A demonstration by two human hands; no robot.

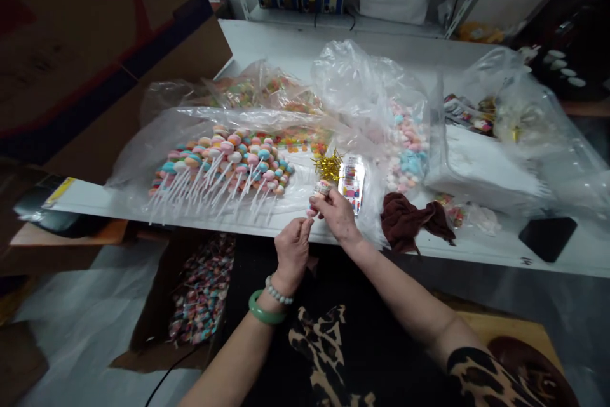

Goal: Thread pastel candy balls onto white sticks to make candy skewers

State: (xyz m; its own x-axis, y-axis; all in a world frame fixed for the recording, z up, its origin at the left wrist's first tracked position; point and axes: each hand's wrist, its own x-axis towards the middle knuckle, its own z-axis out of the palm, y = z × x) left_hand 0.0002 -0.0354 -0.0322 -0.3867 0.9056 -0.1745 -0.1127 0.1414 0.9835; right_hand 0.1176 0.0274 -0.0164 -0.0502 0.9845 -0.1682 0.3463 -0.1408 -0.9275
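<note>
**Step in hand (judged).** One lollipop is held between both hands just below the centre of the frame, apparently for wrapping or tying.

1. Use the left hand as the anchor. Pinch thumb and forefinger on the lower end so that it cannot twist.
2. Turn only with the right hand, at the head of the sweet.
3. Grip lightly, because the head would probably chip under pressure.
4. Work above the table edge. A dropped piece should then land on the surface and not in the box at lower left.
5. Draw supplies from the ties and packets just above the hands, without reaching across the pile.

**Position of the lollipop relative to the fingers.**

- Left hand: the fingertips are closed together on the lower end, below and left of the head. It cannot be told whether they grip stick or wrapper.
- Lollipop: it is tilted, with the head up and to the right. It sits at the near table edge and clear of the pile at centre left.
- Right hand: the fingers are clamped around the head from the right and from below. Only the top of the head shows above them.
- Further right: a brown cloth lies near the right wrist, not touching it. A dark phone lies well apart at the right.
</note>
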